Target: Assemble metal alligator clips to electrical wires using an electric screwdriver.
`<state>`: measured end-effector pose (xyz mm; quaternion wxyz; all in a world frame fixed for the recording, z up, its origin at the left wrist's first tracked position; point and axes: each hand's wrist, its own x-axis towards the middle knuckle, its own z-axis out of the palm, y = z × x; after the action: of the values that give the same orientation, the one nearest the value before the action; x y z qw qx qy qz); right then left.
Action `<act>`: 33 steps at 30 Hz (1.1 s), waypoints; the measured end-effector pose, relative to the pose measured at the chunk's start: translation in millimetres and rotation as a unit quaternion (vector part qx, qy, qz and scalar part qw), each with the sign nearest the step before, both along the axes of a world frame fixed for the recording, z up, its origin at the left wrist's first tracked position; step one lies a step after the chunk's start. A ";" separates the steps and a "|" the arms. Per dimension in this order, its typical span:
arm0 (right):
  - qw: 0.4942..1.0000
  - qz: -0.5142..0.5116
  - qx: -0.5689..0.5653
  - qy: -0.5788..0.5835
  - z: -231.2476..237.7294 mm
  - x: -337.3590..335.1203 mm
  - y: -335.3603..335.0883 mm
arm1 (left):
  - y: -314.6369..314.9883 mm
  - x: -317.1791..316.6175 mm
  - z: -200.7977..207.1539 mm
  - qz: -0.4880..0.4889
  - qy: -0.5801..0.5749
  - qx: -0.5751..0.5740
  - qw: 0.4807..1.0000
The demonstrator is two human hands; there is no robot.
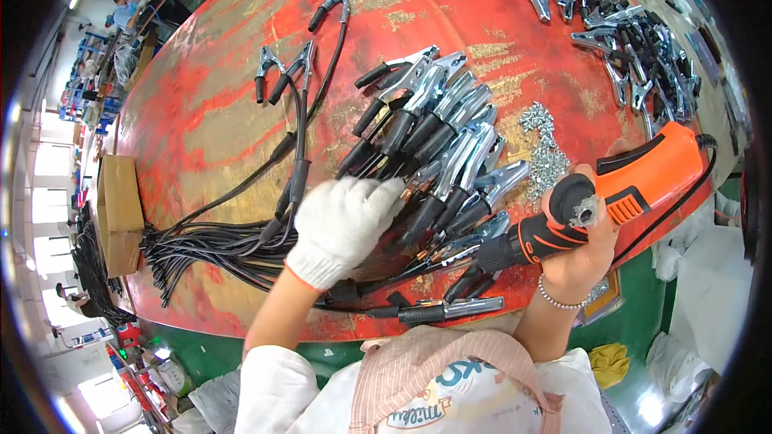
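My left hand (347, 223), in a white knit glove, reaches over a row of metal clamps with black handles (442, 145) lying side by side on the worn red table (225, 112). Its fingertips touch a clamp's copper end near the middle of the row; whether they grip it is hidden. My right hand (581, 245) is bare, wears a bead bracelet and holds an orange and black electric screwdriver (635, 185) by its grip, the tip pointing left toward the clamps. A small pile of silver screws (545, 149) lies just above that hand.
Black cables (217, 245) run left from the clamps to a bundle at the table's left edge, beside a cardboard box (119, 209). Three cabled clamps (297, 64) lie farther back. A heap of loose clamps (635, 40) fills the far right corner. Green floor lies below.
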<state>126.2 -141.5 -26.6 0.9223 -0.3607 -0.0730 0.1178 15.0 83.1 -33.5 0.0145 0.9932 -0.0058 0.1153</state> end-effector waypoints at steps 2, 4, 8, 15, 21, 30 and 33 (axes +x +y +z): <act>1.000 0.005 0.010 0.001 -1.8 -0.7 -3.3 | -8.5 -7.4 -14.9 0.035 0.022 -0.016 0.999; 1.000 0.006 0.019 -0.011 -0.6 -3.7 -3.6 | -17.1 -9.2 -21.6 0.077 0.054 -0.015 0.995; 0.999 0.013 0.045 -0.020 -6.2 -6.6 -9.9 | -22.9 1.8 -16.5 0.143 0.124 -0.061 0.980; 0.999 0.007 0.050 0.003 -3.5 -15.1 -28.4 | -15.4 -5.7 -18.1 0.156 0.050 -0.434 0.886; 0.993 0.048 0.078 -0.069 3.0 -32.9 -7.1 | -42.4 -30.0 37.9 0.181 -0.013 -0.713 0.677; 0.996 0.067 0.028 -0.041 16.5 -46.6 4.5 | -70.6 -51.9 65.9 0.110 0.046 -0.391 0.913; 0.997 0.053 0.033 -0.036 17.6 -46.0 6.6 | -79.3 -50.5 45.1 0.096 -0.051 -0.121 0.987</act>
<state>80.2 -134.9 -9.0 0.9230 -0.3296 -0.1292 0.1507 -35.5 3.9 11.6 0.1227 0.9730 0.1027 0.1663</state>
